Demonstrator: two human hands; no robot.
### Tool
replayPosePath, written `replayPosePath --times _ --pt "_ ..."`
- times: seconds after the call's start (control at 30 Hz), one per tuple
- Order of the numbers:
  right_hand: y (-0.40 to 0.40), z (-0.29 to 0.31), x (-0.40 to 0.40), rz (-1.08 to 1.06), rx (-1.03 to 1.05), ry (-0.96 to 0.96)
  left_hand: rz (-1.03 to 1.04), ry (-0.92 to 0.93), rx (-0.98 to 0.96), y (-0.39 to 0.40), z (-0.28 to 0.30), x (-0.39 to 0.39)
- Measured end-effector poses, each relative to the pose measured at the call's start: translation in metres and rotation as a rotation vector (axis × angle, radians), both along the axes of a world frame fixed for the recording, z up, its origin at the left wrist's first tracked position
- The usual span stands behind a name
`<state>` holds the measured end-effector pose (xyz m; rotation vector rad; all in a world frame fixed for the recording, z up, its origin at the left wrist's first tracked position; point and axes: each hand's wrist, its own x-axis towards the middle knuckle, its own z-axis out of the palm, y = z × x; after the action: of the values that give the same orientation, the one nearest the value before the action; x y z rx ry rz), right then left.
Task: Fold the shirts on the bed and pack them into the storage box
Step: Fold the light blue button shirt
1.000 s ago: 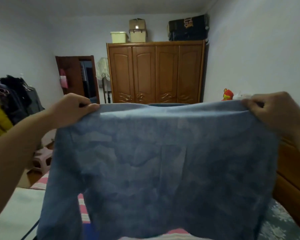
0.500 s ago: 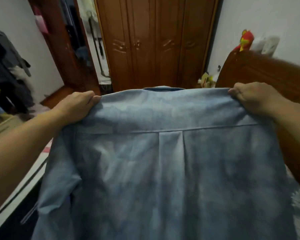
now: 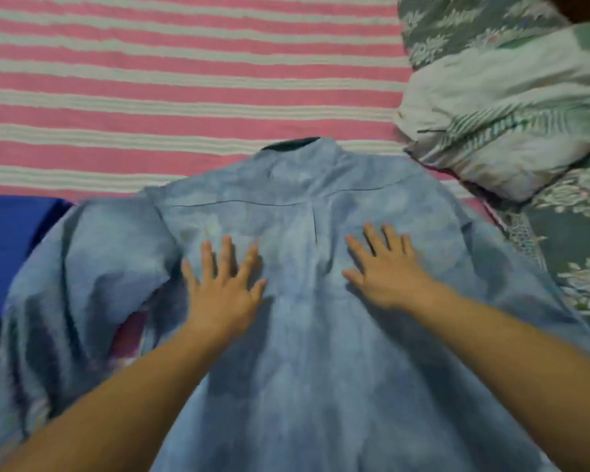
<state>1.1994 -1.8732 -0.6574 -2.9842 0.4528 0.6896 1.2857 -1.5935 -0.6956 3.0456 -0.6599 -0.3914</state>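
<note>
now blue shirt (image 3: 304,301) back-up on striped bed (image 3: 184,97), collar far. left hand (image 3: 223,294), right hand (image 3: 385,270) flat, fingers spread, grasping nothing. light, limp, wrinkles easily; likely pinch shoulder seams or sleeve edges.

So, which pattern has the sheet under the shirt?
Pink and white stripes on the sheet, clearest in the head view.
</note>
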Motion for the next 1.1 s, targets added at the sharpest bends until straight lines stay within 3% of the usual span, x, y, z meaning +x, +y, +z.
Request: replayPosePath --times 0.17,0.3,0.37,0.43,0.5,0.6,0.63,0.7,0.8,0.87,0.97,1.1 --pt "-0.007 -0.051 -0.063 -0.058 0.065 0.142 0.045 0.097 0.114 0.079 -0.04 -0.016" --pt "-0.004 -0.037 -0.094 0.004 -0.006 -0.012 0.111 0.175 0.108 0.069 -0.028 -0.025" --pt "0.005 -0.03 -0.131 -0.142 0.027 -0.022 0.185 0.248 0.041 0.072 -0.016 -0.062" --pt "0.015 -0.026 -0.182 -0.248 0.081 0.144 0.176 0.29 0.036 0.1 -0.009 -0.126" --pt "0.025 -0.021 -0.232 -0.291 0.086 0.104 0.206 0.344 0.036 0.14 -0.001 -0.191" --pt "0.031 -0.005 -0.286 -0.688 0.048 -0.046 0.364 0.321 0.011 0.192 0.009 -0.236" --pt "0.029 -0.001 -0.298 -0.876 0.048 -0.069 0.45 0.3 -0.063 0.203 0.01 -0.236" --pt "0.021 0.001 -0.306 -1.054 0.092 -0.114 0.707 0.238 -0.256 0.215 0.01 -0.225" --pt "0.012 0.007 -0.289 -1.132 0.294 -0.19 1.075 0.371 -0.483 0.21 0.015 -0.199" --pt "0.011 0.016 -0.274 -1.104 0.308 -0.145 1.026 0.445 -0.432 0.208 0.024 -0.187" --pt "0.005 0.035 -0.284 -1.083 0.101 -0.058 0.945 0.432 -0.335 0.215 0.044 -0.194" --pt "0.017 0.052 -0.295 -0.982 -0.037 0.098 1.072 0.611 -0.325 0.221 0.052 -0.209"
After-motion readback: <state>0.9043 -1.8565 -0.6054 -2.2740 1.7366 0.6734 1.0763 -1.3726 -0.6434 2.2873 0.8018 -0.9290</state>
